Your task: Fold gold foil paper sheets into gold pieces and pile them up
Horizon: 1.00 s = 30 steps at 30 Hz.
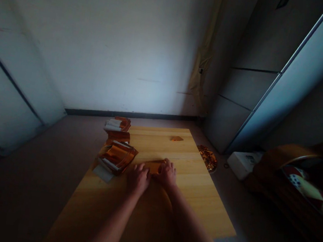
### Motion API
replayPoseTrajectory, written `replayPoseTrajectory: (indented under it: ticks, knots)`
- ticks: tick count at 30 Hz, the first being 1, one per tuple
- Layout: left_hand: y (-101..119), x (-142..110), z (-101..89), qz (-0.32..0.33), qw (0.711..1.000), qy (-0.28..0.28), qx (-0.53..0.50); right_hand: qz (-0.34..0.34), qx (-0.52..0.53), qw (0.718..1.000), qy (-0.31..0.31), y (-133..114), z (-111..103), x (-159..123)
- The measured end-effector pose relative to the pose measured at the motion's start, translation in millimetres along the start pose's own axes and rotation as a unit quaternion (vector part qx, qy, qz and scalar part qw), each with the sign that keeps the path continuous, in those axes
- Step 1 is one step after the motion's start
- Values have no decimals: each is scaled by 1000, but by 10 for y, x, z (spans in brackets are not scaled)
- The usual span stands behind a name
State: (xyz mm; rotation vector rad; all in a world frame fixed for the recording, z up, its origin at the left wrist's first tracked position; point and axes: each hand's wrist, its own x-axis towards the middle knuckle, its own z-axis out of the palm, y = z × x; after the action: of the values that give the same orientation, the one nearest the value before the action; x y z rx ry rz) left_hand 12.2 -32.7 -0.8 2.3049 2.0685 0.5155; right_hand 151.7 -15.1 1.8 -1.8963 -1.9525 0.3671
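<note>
Left hand point(138, 179) and right hand point(167, 174) bear down on an orange foil strip point(155, 167) mid-way along the pine table point(198, 203) — fingers pressed together, any pinch hidden — with a folded foil stack point(116, 157) at 10 o'clock.

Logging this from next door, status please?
Left hand, right hand both on orange foil piece. Stacked foil bundle just left of hands, nothing over the piece.

A white box point(242, 165) sits on the floor point(248, 232) beside a grey cabinet point(240, 95).
</note>
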Motion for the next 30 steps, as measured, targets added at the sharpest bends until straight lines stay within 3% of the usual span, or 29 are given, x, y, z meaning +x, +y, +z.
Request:
replayPoseTrajectory:
  ticks: [5, 17, 20, 23, 30]
  knots:
    - [-42, -7, 21, -7, 1000, 2, -9, 8, 18, 1000, -2, 104, 34, 55]
    - [-158, 22, 39, 3, 1000, -18, -17, -50, 11, 999, 13, 385, 57, 255]
    - [-160, 17, 38, 11, 1000, -13, -18, -53, 11, 998, 27, 376, 39, 215]
    - [-170, 4, 39, 26, 999, -2, -18, -97, 19, 994, 47, 360, -2, 105]
    - [-202, -1, 117, 55, 998, 30, -25, -173, -46, 983, -37, 363, -139, -41]
